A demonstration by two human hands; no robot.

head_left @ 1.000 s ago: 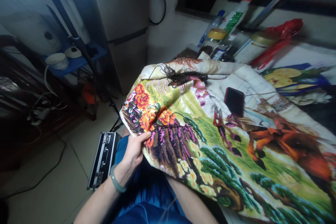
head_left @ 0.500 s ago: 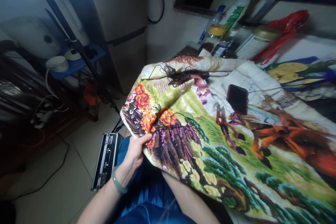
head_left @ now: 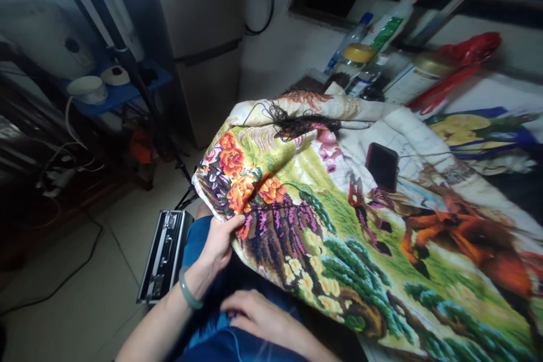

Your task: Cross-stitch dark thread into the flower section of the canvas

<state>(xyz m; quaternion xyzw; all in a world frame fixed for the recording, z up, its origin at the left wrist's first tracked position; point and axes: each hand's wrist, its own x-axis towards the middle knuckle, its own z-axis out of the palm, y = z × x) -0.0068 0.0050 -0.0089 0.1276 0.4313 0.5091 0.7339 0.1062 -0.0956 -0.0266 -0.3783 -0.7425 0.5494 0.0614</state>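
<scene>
A large embroidered cloth [head_left: 322, 203] with orange flowers, green trees and a brown horse drapes over the table and my lap. My left hand [head_left: 216, 246], a green bangle on its wrist, pinches the cloth's near-left edge with the thumb on top. My right hand [head_left: 258, 317] lies on my blue-clad lap below the cloth, fingers loosely curled; what it holds, if anything, I cannot make out. A tangle of dark thread [head_left: 299, 123] lies on the cloth's far part. Small red scissors [head_left: 354, 192] and a dark phone [head_left: 382, 165] rest on the cloth.
Bottles and jars [head_left: 360, 62] and a red plastic bag [head_left: 453, 65] stand at the table's back. A metal case [head_left: 163, 254] lies on the tiled floor beside my left knee. A grey fridge [head_left: 199, 39] and a blue shelf [head_left: 114, 87] with cables stand to the left.
My right hand has come out from under the cloth and now rests on my lap. My left hand keeps its grip on the cloth's edge.
</scene>
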